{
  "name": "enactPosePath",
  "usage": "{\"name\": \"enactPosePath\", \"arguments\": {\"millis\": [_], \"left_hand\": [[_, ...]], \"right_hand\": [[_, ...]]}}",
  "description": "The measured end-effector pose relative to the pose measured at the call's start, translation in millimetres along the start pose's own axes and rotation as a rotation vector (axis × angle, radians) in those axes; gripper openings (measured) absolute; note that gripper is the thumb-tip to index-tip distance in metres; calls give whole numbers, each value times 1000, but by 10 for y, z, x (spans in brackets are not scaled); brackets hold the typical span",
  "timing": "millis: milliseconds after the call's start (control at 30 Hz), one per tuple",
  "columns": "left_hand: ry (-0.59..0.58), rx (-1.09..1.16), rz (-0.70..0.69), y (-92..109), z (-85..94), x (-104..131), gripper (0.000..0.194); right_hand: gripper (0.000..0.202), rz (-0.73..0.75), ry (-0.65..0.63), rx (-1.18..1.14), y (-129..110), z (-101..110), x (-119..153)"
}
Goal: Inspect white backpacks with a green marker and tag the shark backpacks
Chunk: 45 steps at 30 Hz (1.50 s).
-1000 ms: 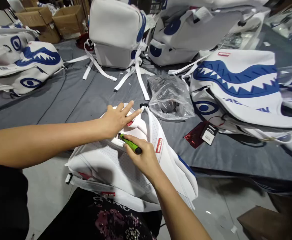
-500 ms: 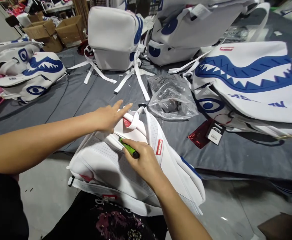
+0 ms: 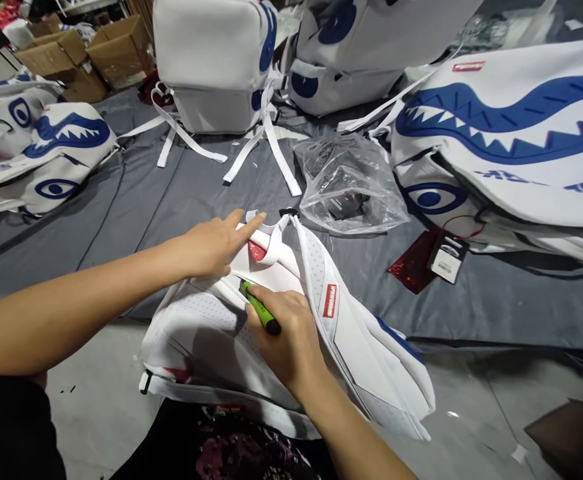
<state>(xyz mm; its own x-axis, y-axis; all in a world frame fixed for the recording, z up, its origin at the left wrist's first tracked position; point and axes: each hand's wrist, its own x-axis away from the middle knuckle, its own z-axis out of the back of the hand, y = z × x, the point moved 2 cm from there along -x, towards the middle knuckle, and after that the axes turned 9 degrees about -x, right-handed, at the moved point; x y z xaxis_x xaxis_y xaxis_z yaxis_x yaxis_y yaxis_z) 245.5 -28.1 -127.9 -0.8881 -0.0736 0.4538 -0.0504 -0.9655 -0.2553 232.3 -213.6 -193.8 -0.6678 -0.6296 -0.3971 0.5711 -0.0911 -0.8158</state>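
Note:
A white backpack (image 3: 221, 363) lies with its straps upward, partly on the table's front edge and partly over my lap. My left hand (image 3: 216, 245) rests at its top near the carry loop (image 3: 277, 243), fingers stretched out and apart, thumb against the fabric. In my closed right hand (image 3: 291, 337) is a slim green tool (image 3: 260, 308) with a black end, its tip directed at the upper back panel. Its exact kind is unclear. The strap beside this hand bears a red label (image 3: 330, 301).
Other white backpacks (image 3: 211, 67) stand or lie around the grey-covered table (image 3: 136, 187). A clear plastic bag (image 3: 356, 200) lies just beyond my work. On the right is a backpack with blue jaws (image 3: 511, 127) and a hang tag (image 3: 448, 259). Cardboard boxes (image 3: 121, 57) stand behind, left.
The view has shifted slightly. My right hand and the green tool have moved a little down the backpack's panel. My left hand stays at the top of the backpack.

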Motion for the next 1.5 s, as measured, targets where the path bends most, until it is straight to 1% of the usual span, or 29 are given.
{"name": "enactPosePath", "arguments": {"millis": [100, 233, 433, 533, 633, 767, 967, 1100, 1267, 1433, 1500], "left_hand": [[10, -19, 29, 8, -49, -34, 111], [34, -27, 1, -17, -103, -96, 111], [24, -3, -34, -61, -98, -106, 108], [1, 3, -31, -51, -70, -106, 109], [-21, 8, -28, -49, -60, -127, 105], [-54, 11, -30, -58, -49, -150, 104], [-112, -13, -47, -52, 28, -142, 102], [-99, -18, -58, -73, 16, -162, 105], [-45, 3, -77, -106, -61, -182, 105], [-41, 12, -74, -115, -83, -191, 108], [-43, 18, -75, -114, -75, -190, 107]], "right_hand": [[23, 8, 26, 10, -22, -10, 9], [21, -31, 23, 8, 7, -64, -43], [22, -89, -107, -249, 88, -122, -171], [22, -99, -153, -305, 114, -119, -181], [23, -93, -163, -275, 123, -142, -176], [26, -103, -118, -214, 127, -167, -162], [27, -98, -119, -160, 116, -163, -161], [26, -55, -147, -194, 119, -178, -209], [27, -65, -134, -109, 152, -161, -224], [26, -42, -156, -156, 167, -154, -222], [26, -52, -136, -130, 176, -131, -210]]}}
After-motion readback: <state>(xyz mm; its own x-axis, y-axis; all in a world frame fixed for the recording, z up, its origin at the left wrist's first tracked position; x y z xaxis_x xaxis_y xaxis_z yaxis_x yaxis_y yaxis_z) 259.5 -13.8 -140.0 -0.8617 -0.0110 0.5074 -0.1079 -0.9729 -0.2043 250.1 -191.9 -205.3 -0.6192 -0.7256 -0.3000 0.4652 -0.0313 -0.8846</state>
